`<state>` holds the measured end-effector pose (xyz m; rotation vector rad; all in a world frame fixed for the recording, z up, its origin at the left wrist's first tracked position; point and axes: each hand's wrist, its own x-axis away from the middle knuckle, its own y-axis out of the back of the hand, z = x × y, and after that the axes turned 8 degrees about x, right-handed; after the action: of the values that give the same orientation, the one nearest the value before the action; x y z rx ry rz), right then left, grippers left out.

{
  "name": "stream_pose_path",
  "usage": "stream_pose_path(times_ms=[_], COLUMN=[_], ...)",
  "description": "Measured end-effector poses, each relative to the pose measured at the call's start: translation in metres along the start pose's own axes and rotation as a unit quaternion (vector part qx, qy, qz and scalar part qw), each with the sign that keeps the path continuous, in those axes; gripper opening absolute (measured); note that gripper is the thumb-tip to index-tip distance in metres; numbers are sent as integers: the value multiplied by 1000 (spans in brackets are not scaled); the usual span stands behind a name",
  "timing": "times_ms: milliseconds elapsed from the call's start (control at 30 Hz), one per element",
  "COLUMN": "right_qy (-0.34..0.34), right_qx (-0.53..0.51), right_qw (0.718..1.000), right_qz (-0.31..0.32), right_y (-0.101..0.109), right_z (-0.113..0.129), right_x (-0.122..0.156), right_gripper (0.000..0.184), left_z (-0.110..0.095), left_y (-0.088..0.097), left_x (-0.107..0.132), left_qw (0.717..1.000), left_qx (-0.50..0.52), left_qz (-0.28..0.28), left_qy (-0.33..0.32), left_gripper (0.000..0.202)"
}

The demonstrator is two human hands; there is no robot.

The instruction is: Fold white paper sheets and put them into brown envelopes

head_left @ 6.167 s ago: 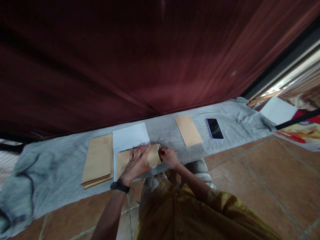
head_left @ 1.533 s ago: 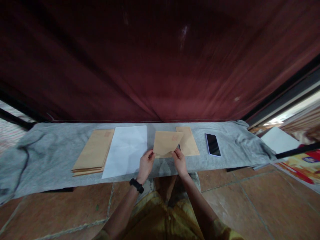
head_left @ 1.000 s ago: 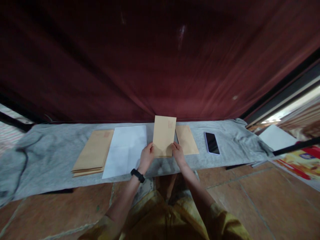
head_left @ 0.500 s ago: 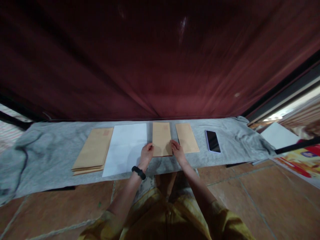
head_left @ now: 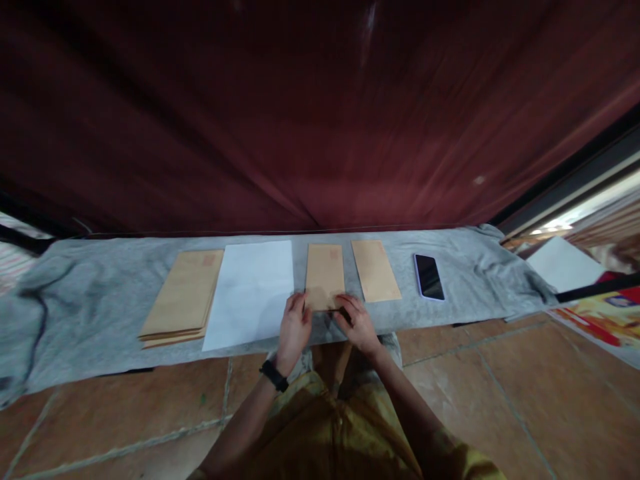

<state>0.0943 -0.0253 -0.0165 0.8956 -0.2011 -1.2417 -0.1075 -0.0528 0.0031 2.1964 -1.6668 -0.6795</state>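
A brown envelope (head_left: 325, 272) lies flat and lengthwise on the grey cloth (head_left: 95, 307) in front of me. My left hand (head_left: 295, 327) and my right hand (head_left: 356, 321) sit at its near end with fingers curled and fingertips pinching the near edge from both corners. A black watch is on my left wrist. Just left of the envelope lies a white sheet of paper (head_left: 253, 290). A second brown envelope (head_left: 375, 270) lies flat to the right of the one I hold.
A stack of brown envelopes (head_left: 183, 297) sits left of the white sheet. A dark phone (head_left: 429, 276) lies right of the second envelope. A dark red curtain (head_left: 320, 113) hangs behind the cloth. More white paper (head_left: 563, 263) lies far right; tiled floor is under me.
I turned the envelope upright, then laid it flat between the white sheet and the second envelope. My hands have drawn back to its near edge.
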Motion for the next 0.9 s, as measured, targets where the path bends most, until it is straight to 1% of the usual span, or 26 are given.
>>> stream_pose_path(times_ms=[100, 233, 433, 533, 667, 733, 800, 900], right_qy=[12, 5, -13, 5, 22, 35, 38, 18], right_qx=[7, 9, 2, 10, 15, 16, 15, 8], right_qw=[1000, 1000, 1000, 1000, 1000, 999, 999, 1000], right_qz=[14, 20, -20, -10, -8, -6, -7, -19], right_y=[1, 1, 0, -1, -1, -1, -2, -2], right_z=[1, -1, -2, -3, -5, -7, -7, -8], right_x=[1, 0, -1, -1, 1, 2, 3, 3], right_gripper=[38, 42, 33, 29, 20, 19, 21, 24], left_z=[4, 9, 15, 19, 23, 23, 22, 19], left_y=[0, -1, 0, 1, 2, 3, 3, 3], left_x=[17, 24, 26, 29, 30, 30, 29, 27], left_qw=[998, 993, 985, 981, 969, 964, 962, 963], left_qx=[-31, -63, -76, -83, -107, -119, -130, -143], left_qz=[25, 59, 94, 98, 108, 111, 112, 106], left_qy=[-49, -86, -121, -144, -193, -211, -212, -202], left_gripper=[41, 45, 29, 29, 33, 36, 36, 31])
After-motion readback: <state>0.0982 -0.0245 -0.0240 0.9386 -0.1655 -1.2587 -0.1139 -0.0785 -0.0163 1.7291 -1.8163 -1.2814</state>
